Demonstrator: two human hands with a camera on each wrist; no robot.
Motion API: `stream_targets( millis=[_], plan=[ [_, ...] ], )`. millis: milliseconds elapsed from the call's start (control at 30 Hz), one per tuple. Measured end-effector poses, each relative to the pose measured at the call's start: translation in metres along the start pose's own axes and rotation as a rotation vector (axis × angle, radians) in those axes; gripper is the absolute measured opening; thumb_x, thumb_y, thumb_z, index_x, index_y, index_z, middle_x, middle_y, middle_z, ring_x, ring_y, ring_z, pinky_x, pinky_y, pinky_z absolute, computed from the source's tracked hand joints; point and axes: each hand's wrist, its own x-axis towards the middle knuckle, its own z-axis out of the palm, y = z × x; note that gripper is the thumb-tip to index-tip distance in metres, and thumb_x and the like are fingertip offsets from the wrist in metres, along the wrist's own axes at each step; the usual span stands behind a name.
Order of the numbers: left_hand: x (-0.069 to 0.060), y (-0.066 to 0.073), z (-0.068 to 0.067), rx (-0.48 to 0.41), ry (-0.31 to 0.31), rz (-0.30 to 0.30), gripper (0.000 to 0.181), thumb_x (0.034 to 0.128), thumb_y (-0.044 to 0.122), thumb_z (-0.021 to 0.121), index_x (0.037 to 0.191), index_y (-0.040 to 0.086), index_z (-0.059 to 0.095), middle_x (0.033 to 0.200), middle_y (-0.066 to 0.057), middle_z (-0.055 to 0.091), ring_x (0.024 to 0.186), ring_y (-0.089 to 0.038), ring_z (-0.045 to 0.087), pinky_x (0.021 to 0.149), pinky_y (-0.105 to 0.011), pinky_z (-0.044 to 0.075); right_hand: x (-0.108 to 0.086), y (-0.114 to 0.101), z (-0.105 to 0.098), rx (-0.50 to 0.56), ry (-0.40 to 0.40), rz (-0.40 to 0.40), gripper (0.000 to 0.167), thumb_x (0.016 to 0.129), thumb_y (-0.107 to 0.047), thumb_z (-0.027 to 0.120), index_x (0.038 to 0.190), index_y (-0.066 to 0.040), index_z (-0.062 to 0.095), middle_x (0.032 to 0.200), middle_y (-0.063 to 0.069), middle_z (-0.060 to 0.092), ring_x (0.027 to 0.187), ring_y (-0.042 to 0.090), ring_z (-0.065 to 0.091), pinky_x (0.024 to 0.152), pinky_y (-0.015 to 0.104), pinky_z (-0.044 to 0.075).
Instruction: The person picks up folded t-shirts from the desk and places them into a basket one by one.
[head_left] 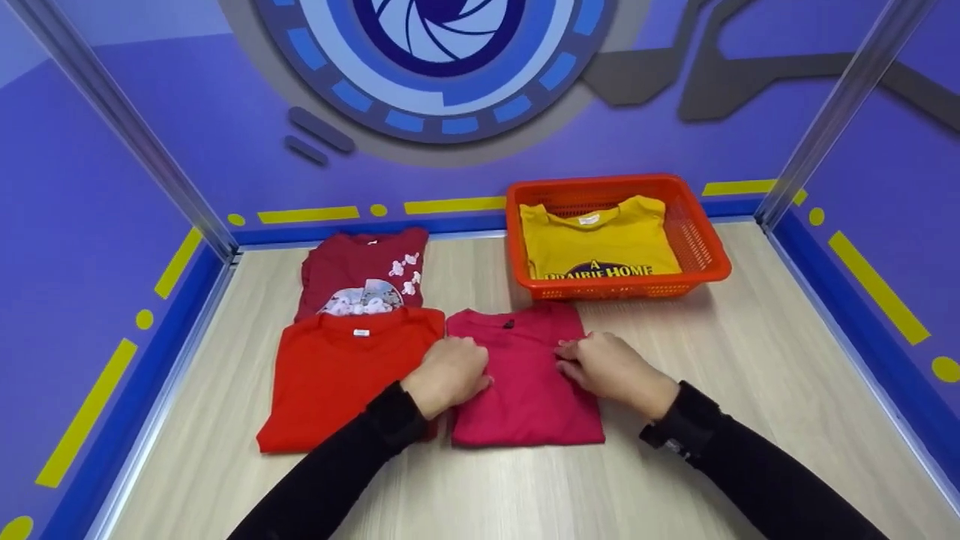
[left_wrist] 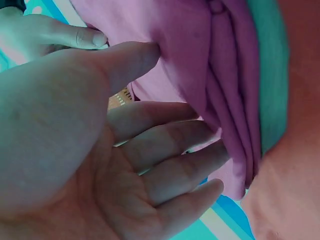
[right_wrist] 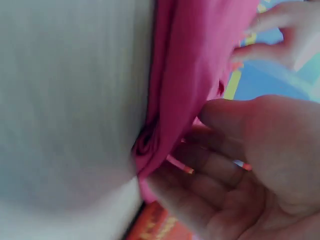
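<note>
A folded crimson-pink T-shirt [head_left: 525,397] lies flat on the table, its dark neck label toward the back. My left hand [head_left: 452,371] holds its left side, and my right hand [head_left: 611,370] holds the right side. In the left wrist view, the left thumb rests on the cloth and the fingertips reach behind its layered edge. The right wrist view shows the right thumb on top and the fingers tucked at the rolled fold [right_wrist: 150,140], partly hidden. Just left of it lies a folded bright red T-shirt [head_left: 345,382], close beside my left hand.
Behind the red shirt, partly covered by it, is a folded dark red printed T-shirt [head_left: 360,266]. An orange plastic basket [head_left: 712,259] at the back right contains a folded yellow T-shirt [head_left: 600,244]. Blue printed walls [head_left: 187,150] enclose the wood-patterned table [head_left: 787,360].
</note>
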Motion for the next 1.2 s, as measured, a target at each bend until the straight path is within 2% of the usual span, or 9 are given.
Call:
stream_targets(
  millis=[133, 233, 300, 400, 533, 700, 933, 1033, 1200],
  plan=[
    [0.007, -0.024, -0.011, -0.082, 0.075, -0.030, 0.030, 0.0966, 0.030, 0.087, 0.084, 0.003, 0.081, 0.077, -0.014, 0.076, 0.077, -0.033, 0.075, 0.069, -0.047, 0.064, 0.014, 0.014, -0.007, 0.101, 0.074, 0.071, 0.019, 0.103, -0.017, 0.077, 0.115, -0.005, 0.085, 0.096, 0.009, 0.085, 0.077, 0.018, 0.074, 0.074, 0.043, 0.063],
    [0.013, -0.045, -0.020, -0.067, 0.098, -0.071, 0.041, 0.0914, 0.039, 0.092, 0.086, 0.000, 0.081, 0.083, -0.018, 0.078, 0.083, -0.038, 0.075, 0.078, -0.052, 0.062, 0.029, 0.018, -0.010, 0.071, 0.124, 0.116, 0.022, 0.103, -0.020, 0.078, 0.116, -0.003, 0.083, 0.093, 0.010, 0.083, 0.082, 0.022, 0.076, 0.078, 0.049, 0.064],
    [0.017, -0.055, -0.023, -0.039, 0.071, -0.098, 0.054, 0.0864, 0.050, 0.094, 0.092, -0.002, 0.082, 0.089, -0.021, 0.079, 0.090, -0.041, 0.075, 0.086, -0.053, 0.060, 0.037, 0.019, -0.009, 0.054, 0.125, 0.136, 0.030, 0.101, -0.024, 0.081, 0.119, -0.001, 0.082, 0.099, 0.013, 0.084, 0.090, 0.028, 0.079, 0.082, 0.053, 0.065],
    [0.023, -0.064, -0.021, -0.036, -0.008, -0.106, 0.068, 0.0814, 0.062, 0.094, 0.100, -0.003, 0.082, 0.098, -0.023, 0.080, 0.101, -0.043, 0.073, 0.097, -0.054, 0.054, 0.043, 0.021, -0.004, 0.051, 0.063, 0.163, 0.041, 0.100, -0.031, 0.084, 0.124, 0.002, 0.079, 0.106, 0.017, 0.083, 0.098, 0.035, 0.077, 0.088, 0.056, 0.063],
    [0.031, -0.063, -0.012, -0.067, -0.093, -0.082, 0.072, 0.0814, 0.064, 0.093, 0.105, -0.003, 0.080, 0.107, -0.022, 0.079, 0.110, -0.043, 0.069, 0.107, -0.054, 0.046, 0.040, 0.024, 0.005, 0.058, -0.026, 0.183, 0.057, 0.100, -0.035, 0.083, 0.139, 0.006, 0.071, 0.131, 0.024, 0.077, 0.122, 0.044, 0.071, 0.109, 0.059, 0.054],
    [0.041, -0.054, -0.010, -0.055, -0.113, -0.084, 0.069, 0.0817, 0.059, 0.095, 0.112, -0.001, 0.080, 0.114, -0.021, 0.077, 0.116, -0.041, 0.066, 0.111, -0.053, 0.041, 0.039, 0.028, 0.008, 0.100, -0.064, 0.240, 0.069, 0.102, -0.032, 0.082, 0.152, 0.009, 0.059, 0.150, 0.032, 0.062, 0.140, 0.052, 0.058, 0.121, 0.062, 0.047],
    [0.050, -0.047, -0.015, -0.120, -0.119, -0.030, 0.046, 0.0843, 0.042, 0.097, 0.097, 0.002, 0.080, 0.102, -0.018, 0.080, 0.106, -0.039, 0.073, 0.104, -0.050, 0.039, 0.042, 0.036, 0.003, 0.328, -0.168, 0.359, 0.051, 0.105, -0.027, 0.077, 0.144, 0.002, 0.065, 0.128, 0.020, 0.071, 0.120, 0.033, 0.065, 0.109, 0.054, 0.053],
    [0.049, -0.049, -0.015, -0.193, -0.123, 0.000, 0.036, 0.0874, 0.033, 0.094, 0.100, 0.003, 0.080, 0.099, -0.015, 0.080, 0.101, -0.037, 0.071, 0.101, -0.048, 0.041, 0.039, 0.039, 0.002, 0.352, -0.143, 0.340, 0.038, 0.104, -0.026, 0.077, 0.132, -0.002, 0.069, 0.121, 0.016, 0.072, 0.114, 0.030, 0.066, 0.104, 0.051, 0.054],
    [0.044, -0.057, -0.013, -0.318, -0.131, 0.028, 0.028, 0.0945, 0.025, 0.087, 0.115, 0.009, 0.076, 0.096, -0.010, 0.074, 0.091, -0.028, 0.065, 0.088, -0.042, 0.051, 0.031, 0.041, -0.001, 0.470, -0.075, 0.338, 0.017, 0.101, -0.019, 0.077, 0.113, -0.010, 0.067, 0.104, 0.010, 0.070, 0.092, 0.024, 0.066, 0.081, 0.039, 0.053]
  ],
)
